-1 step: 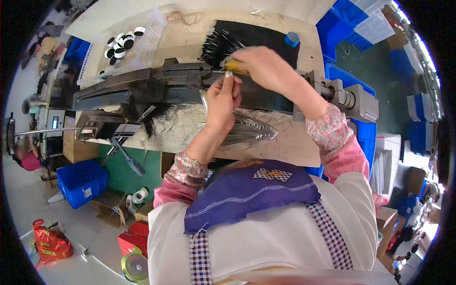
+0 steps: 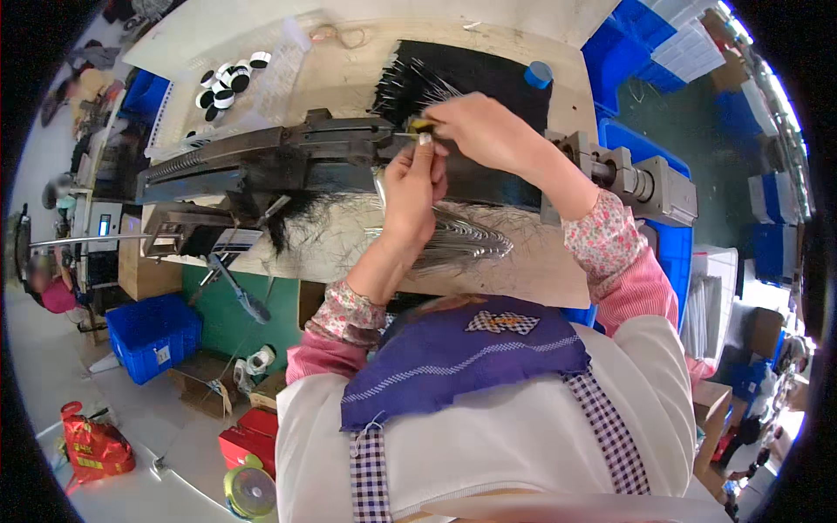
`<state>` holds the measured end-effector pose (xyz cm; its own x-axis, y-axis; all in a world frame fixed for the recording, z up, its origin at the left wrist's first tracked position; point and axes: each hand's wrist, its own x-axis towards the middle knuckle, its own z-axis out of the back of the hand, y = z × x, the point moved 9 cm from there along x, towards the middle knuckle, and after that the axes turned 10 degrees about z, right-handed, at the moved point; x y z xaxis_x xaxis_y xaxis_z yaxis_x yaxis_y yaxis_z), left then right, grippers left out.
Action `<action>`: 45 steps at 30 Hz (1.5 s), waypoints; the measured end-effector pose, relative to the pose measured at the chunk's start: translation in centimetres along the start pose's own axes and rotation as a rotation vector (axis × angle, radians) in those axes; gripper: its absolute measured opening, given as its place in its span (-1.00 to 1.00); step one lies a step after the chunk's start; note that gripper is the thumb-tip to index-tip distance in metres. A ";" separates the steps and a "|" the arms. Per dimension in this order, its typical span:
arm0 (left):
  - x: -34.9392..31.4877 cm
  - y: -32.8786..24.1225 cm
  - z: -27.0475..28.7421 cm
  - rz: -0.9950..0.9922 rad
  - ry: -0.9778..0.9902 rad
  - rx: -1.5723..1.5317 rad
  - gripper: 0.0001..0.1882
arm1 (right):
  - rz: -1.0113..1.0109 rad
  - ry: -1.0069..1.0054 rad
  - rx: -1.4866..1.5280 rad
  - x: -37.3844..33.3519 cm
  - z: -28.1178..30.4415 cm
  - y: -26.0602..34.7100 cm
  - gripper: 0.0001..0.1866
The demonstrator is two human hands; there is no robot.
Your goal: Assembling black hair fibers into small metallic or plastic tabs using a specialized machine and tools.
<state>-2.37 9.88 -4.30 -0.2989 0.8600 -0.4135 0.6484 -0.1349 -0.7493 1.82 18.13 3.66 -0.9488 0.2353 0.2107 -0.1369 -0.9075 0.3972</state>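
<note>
My left hand (image 2: 411, 193) is closed in a pinch, thumb pointing up, just right of the jaw end of a dark metal machine (image 2: 349, 135). What its fingertips hold is too small to make out. Against those fingertips, my right hand (image 2: 484, 129) grips a small yellow-and-black object (image 2: 425, 127), mostly covered by the fingers. Below my left hand lies a heap of thin bent metal wires (image 2: 471, 240). Behind the hands, more thin metal pieces (image 2: 427, 80) rest on a black cloth (image 2: 493, 65).
A blue round cap (image 2: 538, 74) sits on the cloth's right part. A clear tray (image 2: 279, 78) with several black-and-white round pieces (image 2: 228, 78) stands at back left. Dark bristles (image 2: 292, 218) litter the bench below the machine. Blue crates (image 2: 155, 336) stand on both sides.
The yellow-and-black object has turned in my right hand and shows more of its dark side. My right hand has shifted slightly downward. My left hand keeps its pinch.
</note>
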 end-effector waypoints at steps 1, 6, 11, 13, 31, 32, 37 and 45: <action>-0.1 0.3 0.0 0.008 0.001 -0.007 -0.71 | 0.009 -0.007 -0.004 0.1 0.0 -0.1 -0.83; -0.2 0.0 -0.1 -0.015 0.035 -0.016 -0.71 | -0.030 -0.121 -0.056 -0.1 1.2 -1.8 -0.83; 0.0 0.1 -0.1 0.026 0.119 -0.022 -0.70 | -0.007 0.100 0.166 0.9 -1.0 -1.2 -0.82; -0.2 0.2 0.0 0.067 0.108 -0.037 -0.71 | 0.026 0.076 0.193 0.7 -0.3 -0.6 -0.82; -0.2 2.0 -3.8 0.175 0.351 -0.464 -0.24 | -0.094 0.217 0.394 -0.5 0.4 -2.1 -0.69; -0.3 1.6 -3.8 0.183 0.352 -0.465 -0.24 | 0.137 0.075 0.156 -0.4 1.7 -0.7 -0.66; -0.8 -1.0 -2.4 0.266 0.397 -0.779 -0.22 | -0.207 -0.150 -0.255 -2.8 7.1 -0.4 -0.51; -1.6 -1.0 -1.3 0.130 0.432 -0.804 -0.26 | -0.037 -0.402 0.073 -1.9 4.2 2.5 -0.83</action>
<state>-1.62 9.30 -2.24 -0.0072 0.9928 -0.1192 0.9983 0.0002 -0.0585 4.50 16.88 7.99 -0.7548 0.3981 0.5214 -0.1352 -0.8722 0.4702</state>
